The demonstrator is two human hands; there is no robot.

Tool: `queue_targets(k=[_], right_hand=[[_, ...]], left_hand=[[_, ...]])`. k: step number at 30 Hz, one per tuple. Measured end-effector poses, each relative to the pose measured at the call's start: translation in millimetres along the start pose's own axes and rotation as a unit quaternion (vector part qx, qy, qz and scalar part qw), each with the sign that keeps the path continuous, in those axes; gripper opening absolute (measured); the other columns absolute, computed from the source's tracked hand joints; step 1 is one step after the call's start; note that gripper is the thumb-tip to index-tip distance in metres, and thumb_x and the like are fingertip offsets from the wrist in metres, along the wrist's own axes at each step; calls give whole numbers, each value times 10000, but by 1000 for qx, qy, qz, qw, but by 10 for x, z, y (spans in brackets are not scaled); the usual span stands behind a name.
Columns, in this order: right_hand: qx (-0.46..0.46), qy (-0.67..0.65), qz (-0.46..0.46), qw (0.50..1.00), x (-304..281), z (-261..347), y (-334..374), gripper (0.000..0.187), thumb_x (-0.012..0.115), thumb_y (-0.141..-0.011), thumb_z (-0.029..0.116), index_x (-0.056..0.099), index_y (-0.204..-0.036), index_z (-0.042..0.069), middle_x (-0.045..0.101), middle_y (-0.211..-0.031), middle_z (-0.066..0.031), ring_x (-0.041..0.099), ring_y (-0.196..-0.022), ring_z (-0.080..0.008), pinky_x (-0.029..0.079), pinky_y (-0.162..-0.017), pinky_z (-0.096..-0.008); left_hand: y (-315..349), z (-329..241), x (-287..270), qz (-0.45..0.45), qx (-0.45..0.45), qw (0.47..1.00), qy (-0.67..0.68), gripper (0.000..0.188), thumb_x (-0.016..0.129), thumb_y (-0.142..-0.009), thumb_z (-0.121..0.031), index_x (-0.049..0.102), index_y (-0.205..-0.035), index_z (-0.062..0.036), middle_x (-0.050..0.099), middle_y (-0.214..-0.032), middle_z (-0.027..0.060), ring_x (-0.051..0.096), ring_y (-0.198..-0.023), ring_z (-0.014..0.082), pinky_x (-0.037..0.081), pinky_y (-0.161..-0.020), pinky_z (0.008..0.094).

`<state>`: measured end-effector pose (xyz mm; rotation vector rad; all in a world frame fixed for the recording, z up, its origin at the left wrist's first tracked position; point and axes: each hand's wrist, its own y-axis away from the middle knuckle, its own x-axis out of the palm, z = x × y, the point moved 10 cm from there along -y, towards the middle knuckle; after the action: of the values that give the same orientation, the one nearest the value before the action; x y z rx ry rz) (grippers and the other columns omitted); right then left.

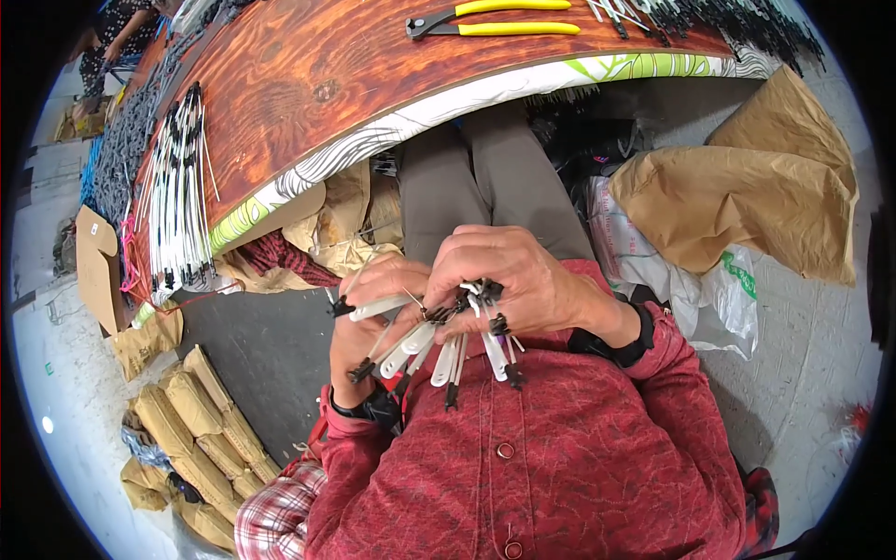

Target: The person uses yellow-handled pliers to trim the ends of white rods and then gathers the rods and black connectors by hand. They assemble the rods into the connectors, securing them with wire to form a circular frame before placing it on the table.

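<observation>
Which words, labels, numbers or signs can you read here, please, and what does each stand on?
Plastic bagging, at right: red and green print, too blurred to quote.
Cardboard piece, far left: small dark mark, too small to read.
Cloth edging: green shapes; lettering or pattern, I cannot tell.

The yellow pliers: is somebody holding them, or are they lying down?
Lying down: the pliers rest on the wooden table, away from the left hand and right hand, which hold white strips.
</observation>
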<state>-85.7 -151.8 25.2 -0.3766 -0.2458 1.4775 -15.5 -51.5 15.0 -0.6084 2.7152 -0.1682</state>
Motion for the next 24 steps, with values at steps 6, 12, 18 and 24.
queue_targets(k=[6, 12, 18, 24], right_hand=[[-14, 24, 18, 999, 41, -26, -90, 294, 881, -702, 117, 720, -944, 74, 696, -886, -42, 646, -790, -226, 495, -686, -354], [-53, 21, 16, 998, 33, 44, -240, 304, 889, -681, 135, 718, -925, 80, 700, -895, -35, 648, -806, -235, 503, -696, -352], [7, 57, 34, 998, 41, -116, -216, 289, 876, -705, 166, 701, -921, 84, 698, -887, -24, 652, -829, -241, 504, -686, -344], [-50, 173, 52, 982, -30, 80, -296, 281, 804, -733, 261, 681, -934, 109, 684, -1029, -36, 662, -939, -284, 493, -925, -503]], left_hand=[[-43, 26, -124, 28, -23, 999, 19, 210, 791, -737, -173, 722, -879, -34, 722, -852, 96, 672, -789, 247, 488, -715, 361], [-142, 28, -288, 25, 24, 988, 147, 273, 840, -747, -245, 734, -886, -35, 725, -846, 92, 661, -773, 248, 479, -709, 360], [35, 151, -187, 34, 4, 984, 174, 299, 867, -733, -288, 738, -858, -49, 725, -843, 84, 647, -773, 235, 463, -720, 355], [125, 224, -139, -45, 13, 974, 220, 259, 887, -697, -261, 736, -809, -82, 712, -815, 57, 628, -790, 207, 434, -741, 334]])
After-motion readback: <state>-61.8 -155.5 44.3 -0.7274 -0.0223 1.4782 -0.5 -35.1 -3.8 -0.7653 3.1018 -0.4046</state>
